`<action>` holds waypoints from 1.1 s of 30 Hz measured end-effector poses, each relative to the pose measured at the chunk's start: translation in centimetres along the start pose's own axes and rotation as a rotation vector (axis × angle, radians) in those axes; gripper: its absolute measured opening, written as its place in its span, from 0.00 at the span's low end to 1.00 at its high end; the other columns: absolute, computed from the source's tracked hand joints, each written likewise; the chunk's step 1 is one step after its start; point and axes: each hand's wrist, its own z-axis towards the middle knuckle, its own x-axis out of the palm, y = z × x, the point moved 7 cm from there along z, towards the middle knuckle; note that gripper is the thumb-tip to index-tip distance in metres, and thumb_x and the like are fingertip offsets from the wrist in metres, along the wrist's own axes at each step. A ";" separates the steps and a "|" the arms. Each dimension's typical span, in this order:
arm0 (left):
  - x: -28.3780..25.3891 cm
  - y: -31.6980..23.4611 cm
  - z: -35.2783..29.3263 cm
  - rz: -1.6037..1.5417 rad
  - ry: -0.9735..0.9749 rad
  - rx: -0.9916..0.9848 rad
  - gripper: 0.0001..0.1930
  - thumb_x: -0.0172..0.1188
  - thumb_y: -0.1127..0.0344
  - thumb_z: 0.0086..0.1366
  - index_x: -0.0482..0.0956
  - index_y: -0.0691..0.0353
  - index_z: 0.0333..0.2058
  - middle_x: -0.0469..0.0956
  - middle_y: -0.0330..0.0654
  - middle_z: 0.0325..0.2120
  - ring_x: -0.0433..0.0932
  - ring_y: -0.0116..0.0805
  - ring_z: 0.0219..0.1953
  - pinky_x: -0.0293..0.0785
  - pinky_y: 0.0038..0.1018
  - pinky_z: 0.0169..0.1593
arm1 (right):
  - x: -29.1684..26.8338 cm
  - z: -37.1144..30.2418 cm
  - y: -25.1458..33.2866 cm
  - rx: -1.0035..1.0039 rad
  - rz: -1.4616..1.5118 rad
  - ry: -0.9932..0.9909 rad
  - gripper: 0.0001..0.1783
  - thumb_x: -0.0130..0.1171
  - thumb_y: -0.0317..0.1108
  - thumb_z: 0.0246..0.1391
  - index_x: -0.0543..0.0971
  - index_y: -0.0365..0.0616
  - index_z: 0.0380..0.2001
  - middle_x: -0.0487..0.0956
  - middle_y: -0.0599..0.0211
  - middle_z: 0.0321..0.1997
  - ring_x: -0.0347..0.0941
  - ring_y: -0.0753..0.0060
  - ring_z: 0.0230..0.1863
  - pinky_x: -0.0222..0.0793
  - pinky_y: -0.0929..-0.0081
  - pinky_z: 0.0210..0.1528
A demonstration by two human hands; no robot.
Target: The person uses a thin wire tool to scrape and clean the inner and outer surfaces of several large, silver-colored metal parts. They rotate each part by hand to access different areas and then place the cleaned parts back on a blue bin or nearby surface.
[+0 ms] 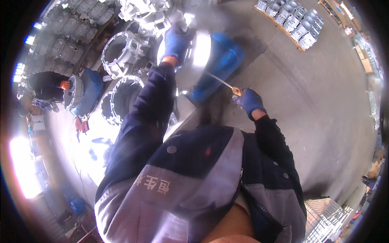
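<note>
My left hand [177,42], in a blue glove, reaches far forward and is closed on the rim of a round cast-metal housing [189,75]. Glare washes out part of the housing, and the fingertips are hidden. This housing rests against a blue plastic barrel [225,60]. To the right, my right hand [249,100], also gloved in blue, is wrapped round the orange-brown handle of a slim file [221,81]. The file's thin metal shaft points left, its tip at the housing's right side.
Ring-shaped castings [117,54] stand close on the left, with more castings [142,12] ahead. At far left a person's hand [65,85] is at another casting on a blue barrel [91,91]. A pallet of castings [291,22] lies at upper right; a wire cage [328,216] stands lower right.
</note>
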 end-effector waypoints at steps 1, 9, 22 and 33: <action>-0.1 -0.1 0.3 0.049 -0.022 0.039 0.19 0.68 0.60 0.58 0.76 0.66 0.43 0.80 0.40 0.29 0.76 0.25 0.29 0.73 0.24 0.35 | 1.3 -1.1 -0.4 -0.003 0.192 0.238 0.22 0.64 0.53 0.52 0.83 0.46 0.40 0.83 0.57 0.33 0.80 0.65 0.27 0.73 0.69 0.32; -0.2 0.5 0.7 0.119 -0.052 0.070 0.24 0.68 0.56 0.58 0.75 0.67 0.47 0.82 0.43 0.30 0.79 0.28 0.30 0.75 0.25 0.36 | -4.4 -1.3 1.3 -0.115 1.052 0.222 0.13 0.60 0.40 0.59 0.79 0.48 0.44 0.80 0.70 0.29 0.70 0.82 0.18 0.64 0.81 0.17; 1.2 5.5 3.9 0.037 0.018 0.045 0.21 0.68 0.64 0.60 0.71 0.63 0.49 0.80 0.41 0.35 0.77 0.26 0.35 0.74 0.24 0.39 | 7.5 -5.8 -5.8 -0.020 1.040 0.515 0.17 0.60 0.41 0.58 0.78 0.45 0.47 0.78 0.72 0.27 0.73 0.78 0.20 0.68 0.78 0.21; 0.7 2.8 1.9 -0.193 0.005 -0.044 0.24 0.70 0.64 0.57 0.72 0.62 0.50 0.78 0.38 0.34 0.75 0.26 0.32 0.73 0.24 0.35 | 8.6 -3.3 -5.2 0.153 1.027 0.314 0.12 0.58 0.36 0.60 0.76 0.47 0.45 0.75 0.73 0.22 0.68 0.79 0.15 0.61 0.78 0.14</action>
